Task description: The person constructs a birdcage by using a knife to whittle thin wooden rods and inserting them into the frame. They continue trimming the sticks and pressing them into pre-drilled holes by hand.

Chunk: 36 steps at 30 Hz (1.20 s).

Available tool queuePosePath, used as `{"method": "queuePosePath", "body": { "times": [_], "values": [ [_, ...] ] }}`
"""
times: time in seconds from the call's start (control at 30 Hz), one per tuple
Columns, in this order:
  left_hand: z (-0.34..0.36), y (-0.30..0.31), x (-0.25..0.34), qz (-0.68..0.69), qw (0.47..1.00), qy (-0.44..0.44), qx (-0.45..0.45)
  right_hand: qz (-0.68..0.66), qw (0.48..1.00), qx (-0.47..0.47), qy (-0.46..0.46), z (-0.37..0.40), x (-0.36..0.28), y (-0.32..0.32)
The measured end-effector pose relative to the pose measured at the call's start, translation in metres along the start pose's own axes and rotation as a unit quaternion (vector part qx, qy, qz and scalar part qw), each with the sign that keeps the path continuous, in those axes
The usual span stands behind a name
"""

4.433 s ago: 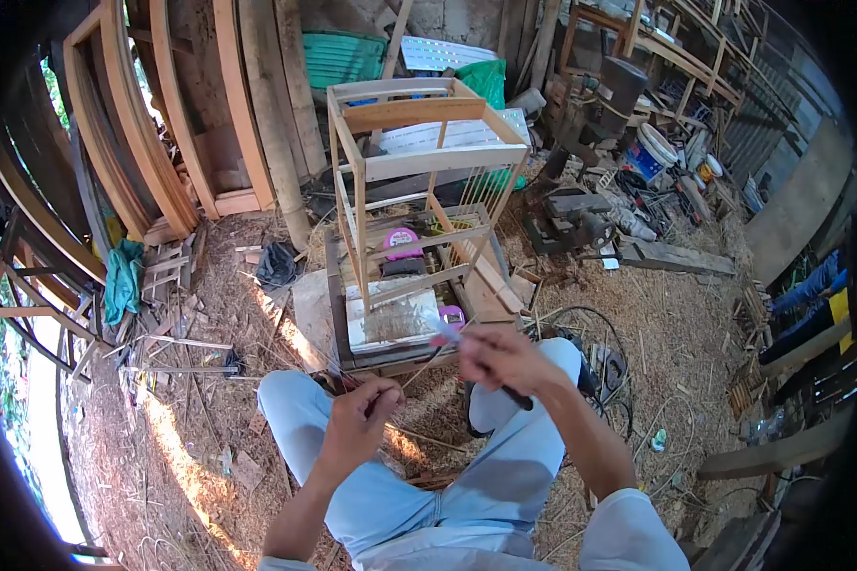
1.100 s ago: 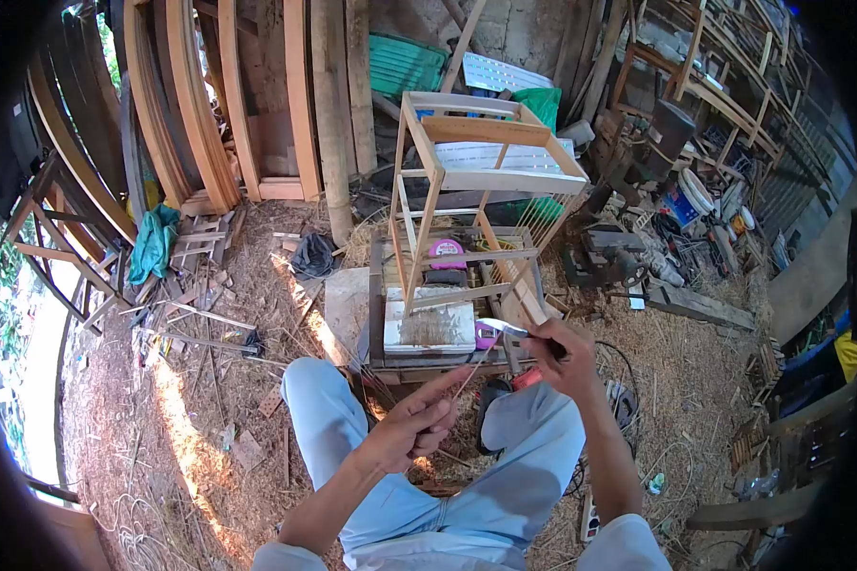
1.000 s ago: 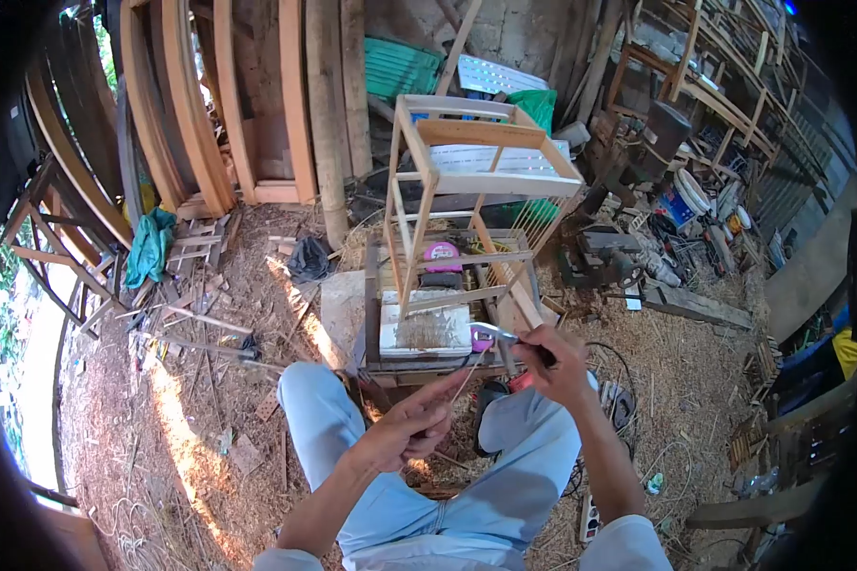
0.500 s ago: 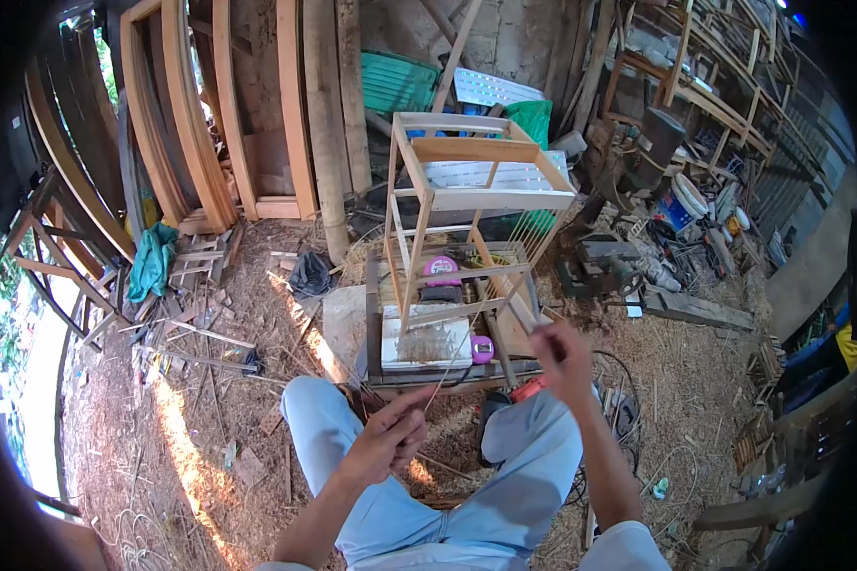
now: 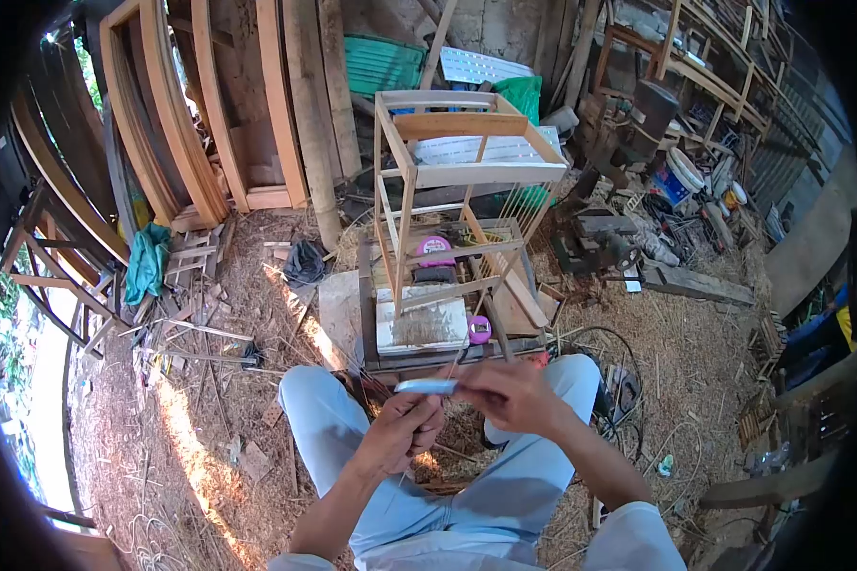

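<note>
My left hand [image 5: 402, 430] is closed round a thin wooden stick [image 5: 461, 352] above my lap, and the stick's upper end points toward the bench. Just to its right, my right hand [image 5: 514, 395] is closed on a knife, whose handle is hidden in the fingers. The pale, shiny knife blade [image 5: 426, 385] lies flat across the stick, just above the left fingers. Beyond both hands, a small wooden frame [image 5: 490, 175] with thin spindles stands upright on a low bench [image 5: 414, 363]. Two pink tape measures, one nearer [image 5: 480, 329] and one farther [image 5: 435, 249], lie on the bench.
Shavings and offcuts cover the floor around my legs. Tall wooden frames [image 5: 167, 114] lean at the left near a green cloth [image 5: 148, 266]. A black cable [image 5: 628, 381] loops beside my right knee. Tools and a bucket [image 5: 681, 181] crowd the right; a person's yellow clothing shows at the far right.
My right hand has come left and down from beside the bench to meet the left hand, bringing the blade onto the stick. My left hand keeps its hold; the view has shifted slightly.
</note>
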State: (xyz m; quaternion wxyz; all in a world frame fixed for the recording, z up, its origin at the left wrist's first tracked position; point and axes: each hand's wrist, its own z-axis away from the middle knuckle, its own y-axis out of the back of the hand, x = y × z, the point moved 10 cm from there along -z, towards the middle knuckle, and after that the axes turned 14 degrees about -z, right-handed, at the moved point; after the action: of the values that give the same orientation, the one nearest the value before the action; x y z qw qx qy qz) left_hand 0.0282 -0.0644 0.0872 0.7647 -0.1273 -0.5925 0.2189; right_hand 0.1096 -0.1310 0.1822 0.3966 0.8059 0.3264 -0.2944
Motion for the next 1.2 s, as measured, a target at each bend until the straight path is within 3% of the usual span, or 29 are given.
{"method": "queuePosePath", "body": {
  "times": [0.17,0.27,0.33,0.37,0.47,0.5,0.63,0.73,0.77,0.8,0.83,0.87,0.9,0.93,1.0,1.07,1.13,1.2],
  "values": [
    [0.000,-0.012,0.007,0.026,0.999,-0.005,-0.025,-0.016,0.999,0.011,0.038,0.002,-0.008,0.000],
    [-0.003,-0.003,-0.004,0.044,0.999,0.017,-0.015,0.009,0.999,0.033,0.014,0.002,-0.004,0.015],
    [0.000,-0.003,-0.002,0.049,0.999,0.002,-0.017,0.050,0.995,0.064,-0.061,0.003,0.017,0.036],
    [0.003,-0.007,0.000,0.054,0.998,0.003,-0.029,0.043,0.991,0.129,0.018,0.003,0.015,0.048],
    [0.002,-0.006,0.001,0.041,0.998,-0.004,-0.043,0.061,0.997,0.049,-0.016,0.001,0.009,0.034],
    [0.001,-0.004,0.001,0.023,0.999,-0.013,-0.043,0.013,0.999,0.035,-0.036,-0.001,0.003,0.021],
    [0.004,-0.006,0.006,-0.033,0.998,-0.013,-0.054,0.000,0.995,0.068,-0.075,0.002,0.022,0.039],
    [0.005,-0.001,-0.005,-0.025,0.998,0.002,-0.053,-0.009,0.991,0.111,-0.076,0.004,0.030,0.057],
    [0.004,0.006,-0.003,-0.050,0.999,-0.001,-0.012,0.000,0.998,0.053,-0.016,0.001,0.011,0.038],
    [0.002,0.005,-0.002,-0.051,0.999,-0.002,-0.014,0.003,0.998,0.054,-0.016,-0.001,0.005,0.029],
    [0.000,0.008,0.001,-0.067,0.998,-0.006,0.005,-0.055,0.994,0.030,-0.088,-0.001,0.013,0.014],
    [-0.002,0.012,0.003,-0.081,0.996,-0.008,0.025,-0.114,0.981,0.006,-0.159,0.003,0.024,0.000],
    [-0.002,0.012,0.007,-0.086,0.995,-0.029,0.039,-0.254,0.943,0.000,-0.213,0.006,0.039,-0.013],
    [-0.002,0.010,0.007,-0.085,0.995,-0.026,0.036,-0.254,0.943,0.003,-0.216,0.008,0.039,-0.011],
    [0.002,0.019,0.021,-0.275,0.952,-0.073,0.109,-0.490,0.807,-0.034,-0.327,0.014,0.040,-0.032],
    [0.002,0.021,0.021,-0.327,0.935,-0.094,0.098,-0.521,0.799,-0.025,-0.299,0.015,0.044,-0.042],
    [0.004,0.016,0.022,-0.377,0.915,-0.114,0.087,-0.561,0.745,-0.122,-0.339,0.024,0.042,-0.065],
    [0.004,0.011,0.009,-0.267,0.962,-0.053,0.035,-0.571,0.735,-0.115,-0.346,0.020,0.037,-0.059]
  ]
}}
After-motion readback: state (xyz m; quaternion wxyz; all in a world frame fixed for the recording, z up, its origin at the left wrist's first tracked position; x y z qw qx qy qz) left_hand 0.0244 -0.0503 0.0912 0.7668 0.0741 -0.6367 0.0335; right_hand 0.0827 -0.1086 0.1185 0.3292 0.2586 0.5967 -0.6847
